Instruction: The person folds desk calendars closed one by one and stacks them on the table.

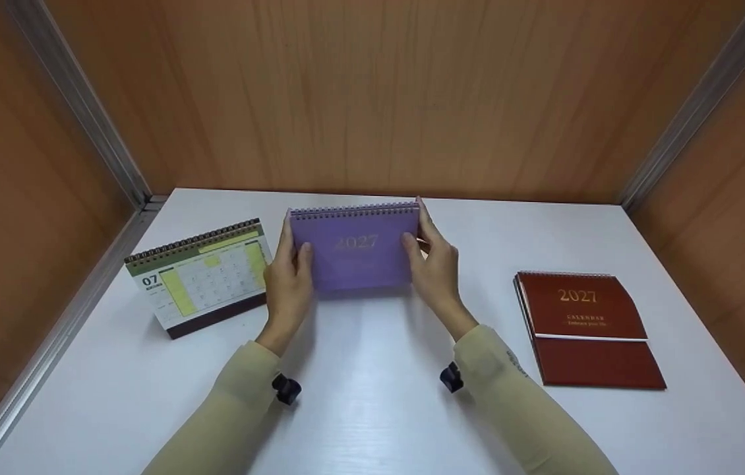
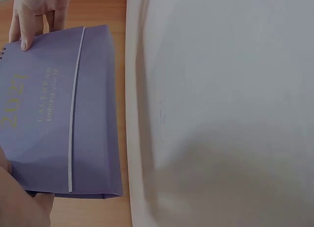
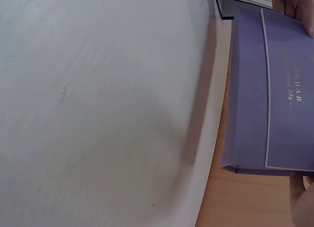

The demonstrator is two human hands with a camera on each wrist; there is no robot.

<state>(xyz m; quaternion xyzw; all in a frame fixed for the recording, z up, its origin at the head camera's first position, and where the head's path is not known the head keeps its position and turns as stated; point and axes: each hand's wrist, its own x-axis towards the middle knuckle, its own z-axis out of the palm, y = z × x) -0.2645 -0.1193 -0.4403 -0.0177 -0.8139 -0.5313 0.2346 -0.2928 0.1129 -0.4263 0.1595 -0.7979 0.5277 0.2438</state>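
Observation:
A purple spiral-bound desk calendar [image 1: 356,260] with gold "2027" lettering is held up between both hands over the table's far middle. My left hand [image 1: 289,284] grips its left side, thumb on the front cover. On the opposite side my right hand [image 1: 437,274] grips it the same way, fingers behind. Both wrist views show the calendar's cover flap [image 2: 54,109] with a pale edge line and the thicker base [image 3: 243,94] below it. Nearest my left hand stands a calendar [image 1: 211,277] open at page 07, with yellow columns and a green header.
To the right, a dark red 2027 calendar [image 1: 580,307] lies on the white table [image 1: 366,409]. Wood-grain panels [image 1: 372,99] with metal corner strips [image 1: 82,99] enclose the back and sides. Dark wrist devices [image 1: 287,389] sit at both sleeve cuffs.

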